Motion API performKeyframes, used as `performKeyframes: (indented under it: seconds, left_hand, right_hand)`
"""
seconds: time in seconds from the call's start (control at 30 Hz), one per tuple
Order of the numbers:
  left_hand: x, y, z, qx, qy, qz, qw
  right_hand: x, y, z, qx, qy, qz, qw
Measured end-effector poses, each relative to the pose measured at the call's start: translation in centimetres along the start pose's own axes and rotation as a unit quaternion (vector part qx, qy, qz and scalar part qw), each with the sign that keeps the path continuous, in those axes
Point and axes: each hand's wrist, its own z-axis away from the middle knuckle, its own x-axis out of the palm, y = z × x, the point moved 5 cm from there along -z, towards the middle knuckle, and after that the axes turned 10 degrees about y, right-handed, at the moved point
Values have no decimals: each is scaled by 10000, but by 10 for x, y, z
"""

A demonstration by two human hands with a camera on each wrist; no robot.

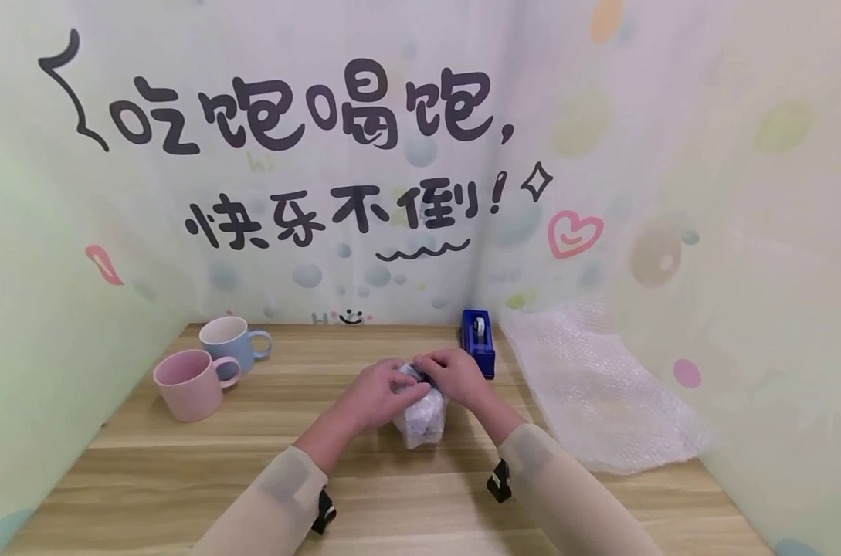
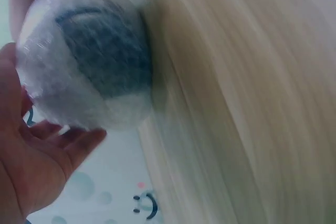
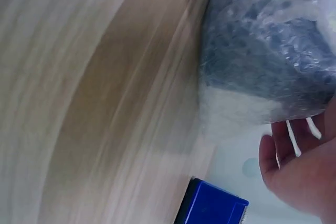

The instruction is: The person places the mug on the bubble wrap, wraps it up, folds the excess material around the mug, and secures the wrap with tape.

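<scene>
A bubble-wrapped bundle [image 1: 422, 421] stands on the wooden table between the two hands. Through the clear wrap something dark blue shows in the left wrist view, where the bundle [image 2: 107, 56] looks rounded; its exact kind is hidden. My left hand [image 1: 378, 395] holds the upper left of the bundle, thumb across its top and fingers behind. From the other side my right hand [image 1: 456, 377] grips the wrap at the top, fingers bent. The right wrist view shows the wrapped bundle [image 3: 262, 61] with the right fingers [image 3: 283, 142] at its far edge.
At the left stand a pink mug [image 1: 191, 390] and a light blue mug [image 1: 227, 340]. A blue tape dispenser [image 1: 486, 359] sits just beyond the right hand. A sheet of bubble wrap [image 1: 601, 394] lies along the right side, against the printed curtain wall.
</scene>
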Motion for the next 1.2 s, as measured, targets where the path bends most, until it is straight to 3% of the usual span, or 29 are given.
performKeyframes:
  seconds: [0.17, 0.27, 0.33, 0.47, 0.53, 0.63, 0.73, 1.0, 1.2]
  left_hand:
    - [0, -1, -2, -110, 92, 132, 9998]
    - [-6, -2, -4, -45, 219, 428, 9988]
    - [-11, -5, -6, -110, 353, 739, 9966]
    - [-20, -14, -10, -535, 711, 1388, 9863]
    - [-20, -18, -11, -682, 690, 1639, 9817]
    - [-15, -22, -12, -759, 338, 1800, 9802]
    - [-11, -25, -11, -850, 86, 1856, 9789]
    - [-22, -37, -5, -1079, 386, 1416, 9833]
    - [-28, -40, 6, -1370, -85, 1688, 9760]
  right_hand:
    - [-20, -11, 15, -277, 884, 60, 9957]
    - [-33, -22, 33, -350, 1058, -185, 9936]
    - [-37, -29, 47, -305, 801, -343, 9957]
    - [-29, -36, 73, -228, -152, -163, 9995]
    - [-23, -38, 81, -321, -397, 110, 9986]
    - [-16, -39, 89, -487, -320, 495, 9971]
    - [-13, -37, 91, -596, -49, 793, 9951]
    - [-19, -22, 83, -473, 71, 913, 9947]
    - [-30, -12, 71, -344, 123, 889, 9954]
